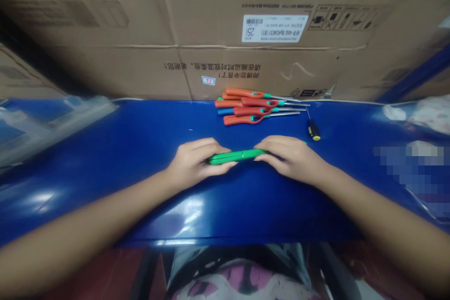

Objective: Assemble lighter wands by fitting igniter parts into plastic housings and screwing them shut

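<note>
Between both hands, just above the blue table, is a green long-necked lighter [236,156], its seam facing me. My left hand [197,161] pinches its left end between thumb and fingers. My right hand [288,155] closes round its right end, hiding the nozzle side; a speck of teal shows past the knuckles. Beyond the hands lies a pile of similar lighters [246,111], mostly orange and red with a blue one among them, their metal nozzles pointing right. A small black and yellow screwdriver [313,130] rests right of the pile.
A large cardboard box [211,18] stands along the back of the blue table [154,126]. Clear plastic packaging [52,126] lies at the left. A white patterned bag [432,115] sits at the right, near a pixelated patch. The table's front edge runs close to my body.
</note>
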`<state>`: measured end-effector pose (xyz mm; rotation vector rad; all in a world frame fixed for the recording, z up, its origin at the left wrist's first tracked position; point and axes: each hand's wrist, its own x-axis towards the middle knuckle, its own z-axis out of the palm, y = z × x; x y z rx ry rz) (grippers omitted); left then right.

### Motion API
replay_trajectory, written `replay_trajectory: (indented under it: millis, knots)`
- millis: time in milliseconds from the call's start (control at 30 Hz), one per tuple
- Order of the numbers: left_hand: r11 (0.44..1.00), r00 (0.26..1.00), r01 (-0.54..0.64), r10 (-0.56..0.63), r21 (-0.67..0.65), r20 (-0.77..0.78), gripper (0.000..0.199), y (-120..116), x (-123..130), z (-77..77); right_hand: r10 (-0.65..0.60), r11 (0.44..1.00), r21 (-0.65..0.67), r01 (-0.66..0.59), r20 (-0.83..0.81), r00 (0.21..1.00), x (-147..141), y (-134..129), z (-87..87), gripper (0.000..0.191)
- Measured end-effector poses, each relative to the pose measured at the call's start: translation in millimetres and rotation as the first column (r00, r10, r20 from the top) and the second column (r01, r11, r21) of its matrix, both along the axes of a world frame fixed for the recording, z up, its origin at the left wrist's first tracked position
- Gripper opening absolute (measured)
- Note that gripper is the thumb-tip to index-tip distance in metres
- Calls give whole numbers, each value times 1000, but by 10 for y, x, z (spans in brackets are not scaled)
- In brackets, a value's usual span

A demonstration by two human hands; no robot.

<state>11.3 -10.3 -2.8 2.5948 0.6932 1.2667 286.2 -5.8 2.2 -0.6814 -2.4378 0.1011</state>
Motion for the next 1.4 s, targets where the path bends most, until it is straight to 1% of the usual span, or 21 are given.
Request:
replay_trajectory:
  millis: [67,167,267,400,533,700,867,1000,1167,1267,1333,1400]
  knots:
    - [999,999,48,-48,-8,-10,19,21,-12,7,-11,1000,1,11,-4,1000,16,16,16,14]
    - [989,988,145,-145,-6,-45,28,43,-40,3,7,1000,-7,-7,-3,1000,42,37,45,13]
    - [982,982,187,-186,3,-39,31,46,-59,-9,31,999,-23,-31,-2,1000,48,41,56,13]
    - [989,990,141,-140,50,-28,25,12,-47,3,53,999,0,-53,11,999,43,31,24,15]
    - [985,991,130,-123,116,-59,23,-55,-8,33,85,996,33,-86,39,996,51,25,-11,17]
    - [979,993,99,-86,178,-82,21,-99,16,32,89,996,24,-90,50,995,49,22,-11,18]
    - [981,992,108,-97,160,-78,24,-90,-1,7,60,998,30,-61,30,998,46,35,7,18]
    - [988,993,116,-112,99,-47,26,-97,1,14,55,998,11,-55,18,998,46,34,21,18]
    - [995,998,59,-59,80,4,21,-125,24,39,30,999,-13,-30,28,999,34,18,28,19]
    - [997,999,51,-52,61,10,20,-122,28,40,25,1000,-8,-25,34,999,35,19,26,18]
    - [999,999,43,-43,23,16,19,-105,25,32,11,1000,6,-12,42,999,39,26,22,17]
    - [1000,1000,2,-1,-24,28,20,-79,19,17,-19,1000,7,19,42,999,44,36,16,16]
